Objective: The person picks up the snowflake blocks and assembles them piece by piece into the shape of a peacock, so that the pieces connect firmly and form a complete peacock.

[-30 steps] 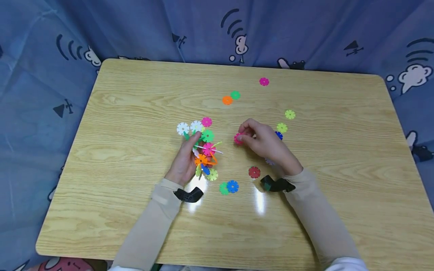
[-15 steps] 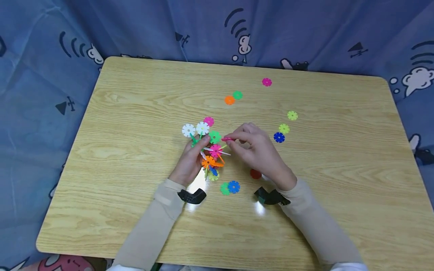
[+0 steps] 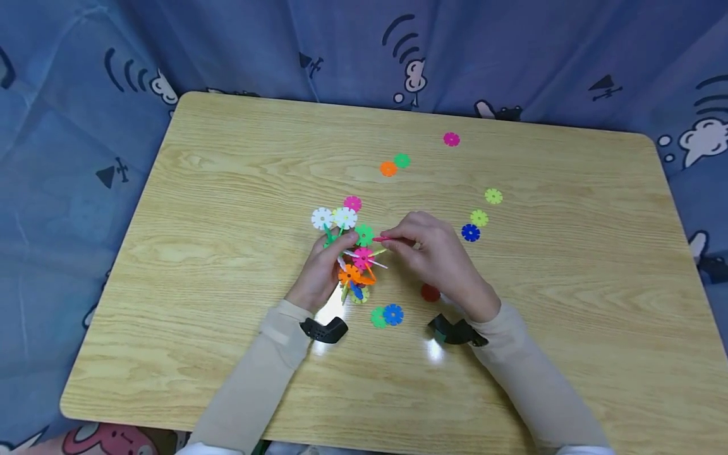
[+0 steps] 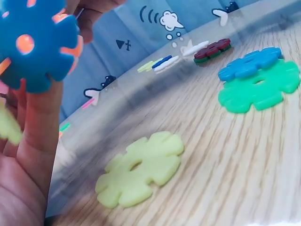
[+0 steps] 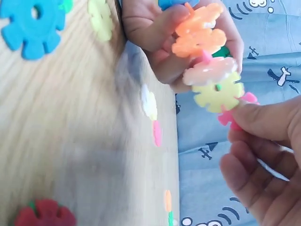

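My left hand [image 3: 321, 275] holds a cluster of notched plastic flower discs joined at angles. An orange disc [image 3: 349, 273], a pink disc [image 3: 363, 258] and a green disc [image 3: 364, 235] show in it. White discs [image 3: 321, 218] show at its far end. In the left wrist view, a blue disc [image 4: 33, 52] of the cluster stands before the fingers. My right hand [image 3: 440, 259] pinches a loose pink disc [image 5: 230, 117] between thumb and forefinger. That disc meets the edge of the cluster's pale yellow disc [image 5: 218, 92]; whether their notches interlock I cannot tell.
Loose discs lie on the wooden table [image 3: 227, 354]: a blue one [image 3: 393, 314] over green, a red one [image 3: 430, 292] partly behind my right wrist, a dark blue one [image 3: 470, 232], yellow ones [image 3: 493, 196], an orange one [image 3: 388, 169] and pink ones [image 3: 452, 139]. Blue curtains surround it.
My right hand has moved left with the pink disc and turned it edge-on against the cluster. My left hand has shifted slightly right with the cluster.
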Motion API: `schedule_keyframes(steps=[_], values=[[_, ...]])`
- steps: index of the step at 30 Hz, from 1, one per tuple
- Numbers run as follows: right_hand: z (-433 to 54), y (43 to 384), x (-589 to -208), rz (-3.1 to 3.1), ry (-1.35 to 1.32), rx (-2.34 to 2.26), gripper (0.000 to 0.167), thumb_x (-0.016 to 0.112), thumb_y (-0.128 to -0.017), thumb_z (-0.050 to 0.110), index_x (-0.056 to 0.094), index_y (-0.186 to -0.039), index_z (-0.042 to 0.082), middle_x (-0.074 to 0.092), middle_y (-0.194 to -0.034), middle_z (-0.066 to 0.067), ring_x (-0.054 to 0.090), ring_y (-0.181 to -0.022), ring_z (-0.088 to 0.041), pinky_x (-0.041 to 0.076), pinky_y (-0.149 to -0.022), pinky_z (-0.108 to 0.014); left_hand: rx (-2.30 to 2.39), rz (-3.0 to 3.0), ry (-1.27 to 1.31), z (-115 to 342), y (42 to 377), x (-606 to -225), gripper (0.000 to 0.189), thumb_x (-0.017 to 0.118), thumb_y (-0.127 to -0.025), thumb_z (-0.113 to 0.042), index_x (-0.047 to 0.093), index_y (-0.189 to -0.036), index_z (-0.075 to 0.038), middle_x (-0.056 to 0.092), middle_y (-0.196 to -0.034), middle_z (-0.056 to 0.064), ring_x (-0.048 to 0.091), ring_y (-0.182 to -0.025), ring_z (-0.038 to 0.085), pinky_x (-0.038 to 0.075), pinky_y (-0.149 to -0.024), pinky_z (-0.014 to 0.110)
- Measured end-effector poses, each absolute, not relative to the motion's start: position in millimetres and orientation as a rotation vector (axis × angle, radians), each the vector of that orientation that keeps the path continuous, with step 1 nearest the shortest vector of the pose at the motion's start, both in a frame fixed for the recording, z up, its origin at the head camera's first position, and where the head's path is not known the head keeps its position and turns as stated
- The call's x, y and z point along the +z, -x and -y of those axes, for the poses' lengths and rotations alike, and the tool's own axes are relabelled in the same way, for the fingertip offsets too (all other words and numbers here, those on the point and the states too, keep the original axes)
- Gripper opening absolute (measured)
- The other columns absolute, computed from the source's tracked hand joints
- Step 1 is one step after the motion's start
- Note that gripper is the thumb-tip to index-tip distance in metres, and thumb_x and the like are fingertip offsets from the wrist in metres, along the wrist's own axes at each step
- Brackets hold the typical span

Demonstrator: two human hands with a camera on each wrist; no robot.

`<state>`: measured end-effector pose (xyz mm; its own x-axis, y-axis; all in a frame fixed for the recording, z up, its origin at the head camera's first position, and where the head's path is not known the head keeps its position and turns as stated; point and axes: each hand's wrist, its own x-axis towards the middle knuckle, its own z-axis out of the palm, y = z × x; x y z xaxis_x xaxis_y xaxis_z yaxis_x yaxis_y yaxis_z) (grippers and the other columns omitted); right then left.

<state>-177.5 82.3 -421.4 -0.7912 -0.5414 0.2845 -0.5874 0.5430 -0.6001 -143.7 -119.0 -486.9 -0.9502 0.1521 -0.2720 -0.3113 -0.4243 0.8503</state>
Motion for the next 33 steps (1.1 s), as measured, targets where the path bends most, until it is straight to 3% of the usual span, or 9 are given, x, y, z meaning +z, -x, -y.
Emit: schedule_keyframes(steps=[3, 6, 14, 16, 23, 29, 33], values=[[-81.7, 177.1, -422.6, 2.668, -1.015, 1.037, 0.012, 0.081, -0.085, 0.008, 0.081, -0.097, 0.008, 0.074, -0.082, -0.001, 0.057, -0.074, -0.012, 0.048, -0.061, -0.023, 2.420, -1.521, 0.294, 118.5, 143.0, -486.7, 0.014, 0.062, -0.094, -0.031, 0.063, -0.082, -0.023, 0.045, -0.132, -0.002, 0.034, -0.133, 0.018, 0.011, -0.122, 0.050], [-80.7, 177.6, -424.5, 2.666, -1.047, 0.986, 0.012, 0.081, -0.085, 0.007, 0.081, -0.097, 0.008, 0.075, -0.084, -0.002, 0.060, -0.076, -0.012, 0.052, -0.063, -0.023, 2.425, -1.530, 0.305, 119.0, 142.9, -487.8, 0.015, 0.062, -0.092, -0.032, 0.064, -0.082, -0.023, 0.045, -0.133, 0.000, 0.030, -0.139, 0.022, 0.007, -0.123, 0.055], [-79.0, 180.0, -430.9, 2.626, -1.106, 1.023, 0.015, 0.081, -0.083, 0.004, 0.081, -0.097, 0.007, 0.076, -0.085, -0.002, 0.065, -0.075, -0.012, 0.054, -0.064, -0.025, 2.430, -1.533, 0.254, 120.1, 144.4, -488.2, 0.017, 0.060, -0.094, -0.034, 0.064, -0.082, -0.022, 0.050, -0.114, -0.005, 0.042, -0.120, 0.018, 0.028, -0.111, 0.045], [-78.8, 180.0, -431.1, 2.618, -1.117, 1.029, 0.014, 0.081, -0.083, 0.003, 0.081, -0.097, 0.007, 0.077, -0.085, -0.003, 0.065, -0.073, -0.012, 0.053, -0.063, -0.025, 2.434, -1.534, 0.247, 120.1, 145.5, -488.2, 0.017, 0.060, -0.094, -0.033, 0.063, -0.082, -0.022, 0.050, -0.105, -0.005, 0.044, -0.108, 0.017, 0.035, -0.099, 0.039], [-79.3, 178.6, -426.5, 2.722, -1.156, 0.999, 0.017, 0.076, -0.089, 0.004, 0.079, -0.105, 0.007, 0.078, -0.092, -0.003, 0.065, -0.075, -0.010, 0.056, -0.065, -0.024, 2.423, -1.542, 0.270, 120.1, 146.9, -486.4, 0.017, 0.060, -0.095, -0.034, 0.064, -0.083, -0.022, 0.052, -0.102, -0.006, 0.045, -0.094, 0.017, 0.043, -0.077, 0.028], [-82.0, 179.3, -422.7, 2.816, -1.208, 1.024, 0.021, 0.072, -0.091, 0.003, 0.077, -0.111, 0.006, 0.079, -0.104, -0.006, 0.071, -0.083, -0.013, 0.056, -0.067, -0.023, 2.404, -1.549, 0.306, 120.8, 147.3, -487.1, 0.015, 0.061, -0.094, -0.034, 0.064, -0.086, -0.021, 0.052, -0.105, -0.005, 0.046, -0.094, 0.017, 0.043, -0.077, 0.027], [-82.4, 181.1, -422.5, 2.857, -1.192, 1.071, 0.018, 0.074, -0.091, 0.005, 0.078, -0.108, 0.006, 0.079, -0.102, -0.007, 0.066, -0.074, -0.013, 0.053, -0.063, -0.021, 2.390, -1.548, 0.313, 121.8, 147.1, -487.9, 0.016, 0.062, -0.092, -0.036, 0.063, -0.085, -0.022, 0.053, -0.105, -0.006, 0.047, -0.097, 0.015, 0.043, -0.083, 0.029]])
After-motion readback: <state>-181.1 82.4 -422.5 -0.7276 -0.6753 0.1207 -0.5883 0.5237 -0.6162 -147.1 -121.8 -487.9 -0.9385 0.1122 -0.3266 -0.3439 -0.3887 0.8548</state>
